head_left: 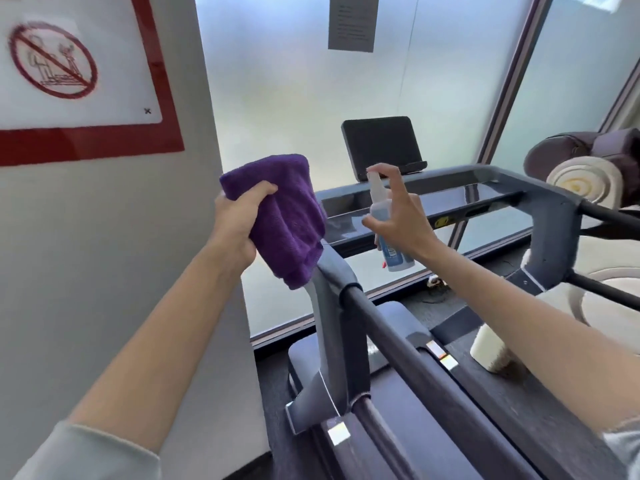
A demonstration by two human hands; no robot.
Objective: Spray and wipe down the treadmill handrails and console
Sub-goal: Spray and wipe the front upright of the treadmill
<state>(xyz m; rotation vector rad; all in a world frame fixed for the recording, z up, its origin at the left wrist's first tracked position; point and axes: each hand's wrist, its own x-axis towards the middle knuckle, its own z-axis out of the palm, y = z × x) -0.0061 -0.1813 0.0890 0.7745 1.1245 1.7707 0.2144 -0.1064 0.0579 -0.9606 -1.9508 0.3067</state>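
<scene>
Two forearms reach out ahead of us, pale sleeves pushed back near the bottom corners. Below and between them runs the treadmill's near handrail (398,334), a dark bar sloping up to a grey upright, with the belt deck (485,410) beside it. Our left hand (235,223) grips a folded purple cloth (287,220), fingers curled into its upper edge, and the cloth's lower end hangs just beside the top of that upright. Our right hand (401,216) holds a small clear spray bottle (384,230) of bluish liquid, thumb and fingers wrapped round its body and the forefinger arched over the nozzle, which points toward the cloth. Beyond the hands the grey console frame (485,188) spans the machine, and a dark screen (381,147) stands on it against a frosted window (277,81). On the wall to our left hangs a red-bordered prohibition sign (69,74).
</scene>
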